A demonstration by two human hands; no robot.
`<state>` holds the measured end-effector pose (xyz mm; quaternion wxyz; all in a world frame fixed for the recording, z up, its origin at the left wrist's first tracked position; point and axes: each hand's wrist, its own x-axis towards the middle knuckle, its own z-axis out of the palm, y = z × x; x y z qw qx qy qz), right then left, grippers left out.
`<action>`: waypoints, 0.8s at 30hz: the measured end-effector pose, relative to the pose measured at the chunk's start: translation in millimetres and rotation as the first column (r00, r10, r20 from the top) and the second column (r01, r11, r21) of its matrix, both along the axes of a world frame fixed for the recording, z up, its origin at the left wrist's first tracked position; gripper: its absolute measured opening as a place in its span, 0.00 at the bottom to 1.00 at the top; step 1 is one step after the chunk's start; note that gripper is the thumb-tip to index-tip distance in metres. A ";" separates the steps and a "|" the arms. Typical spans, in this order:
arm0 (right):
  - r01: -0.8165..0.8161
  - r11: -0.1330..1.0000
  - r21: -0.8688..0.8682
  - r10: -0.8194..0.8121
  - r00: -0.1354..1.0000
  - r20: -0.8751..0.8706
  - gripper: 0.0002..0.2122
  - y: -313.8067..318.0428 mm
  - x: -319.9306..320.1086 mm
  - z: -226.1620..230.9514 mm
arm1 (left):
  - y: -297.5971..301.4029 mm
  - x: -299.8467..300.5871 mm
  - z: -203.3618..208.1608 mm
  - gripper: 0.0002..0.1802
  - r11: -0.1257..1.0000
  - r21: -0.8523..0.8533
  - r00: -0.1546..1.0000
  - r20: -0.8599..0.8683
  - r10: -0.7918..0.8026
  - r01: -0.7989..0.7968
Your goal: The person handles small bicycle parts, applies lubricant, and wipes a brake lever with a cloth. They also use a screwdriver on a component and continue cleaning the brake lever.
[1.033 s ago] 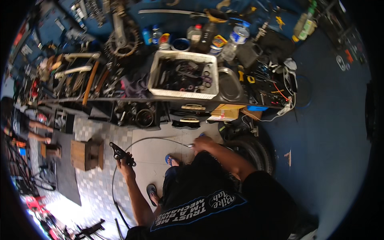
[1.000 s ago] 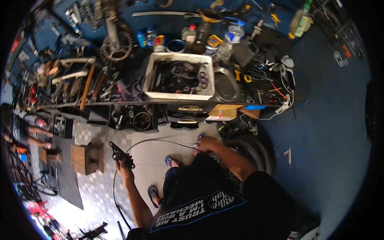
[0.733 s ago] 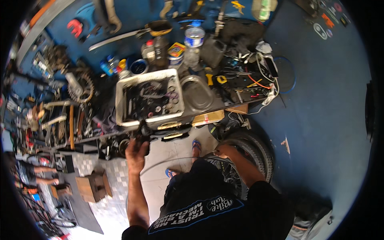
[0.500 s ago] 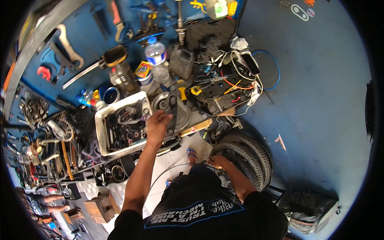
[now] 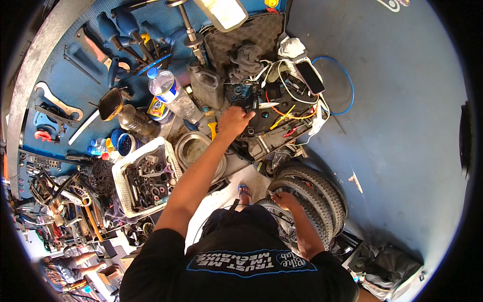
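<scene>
My left hand [image 5: 235,122] reaches far over the workbench, its fingers curled down among the tools in an open black case [image 5: 269,126]. What lies under those fingers is hidden. Just left of it is a yellow-handled brush [image 5: 211,125], and closer to me sits a round metal pan [image 5: 182,147]. My right hand [image 5: 285,200] stays low by the stacked bicycle tires [image 5: 314,201], fingers pinched together. A thin grey cable [image 5: 200,225] curves near my waist; the earlier frame shows it running to this hand, though its end is hard to see now.
A white basket [image 5: 119,183] of metal parts stands on the bench at left. Behind are a clear water bottle [image 5: 171,93], a black jug [image 5: 205,85] and a phone [image 5: 309,78] with white cables. Tools hang on the blue board. A person [image 5: 65,272] is at lower left.
My left hand has moved right and farther away, from beside the round pan to the black case. My right hand remains by the tires. The view has shifted.
</scene>
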<state>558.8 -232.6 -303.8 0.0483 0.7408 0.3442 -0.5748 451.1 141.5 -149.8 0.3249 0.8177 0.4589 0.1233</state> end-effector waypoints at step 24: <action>-0.148 0.986 0.078 0.145 0.989 0.041 0.36 3.8 -10.7 -17.3 | -19.1 -70.4 11.3 0.38 0.540 0.073 0.475 -0.584 -0.658 0.838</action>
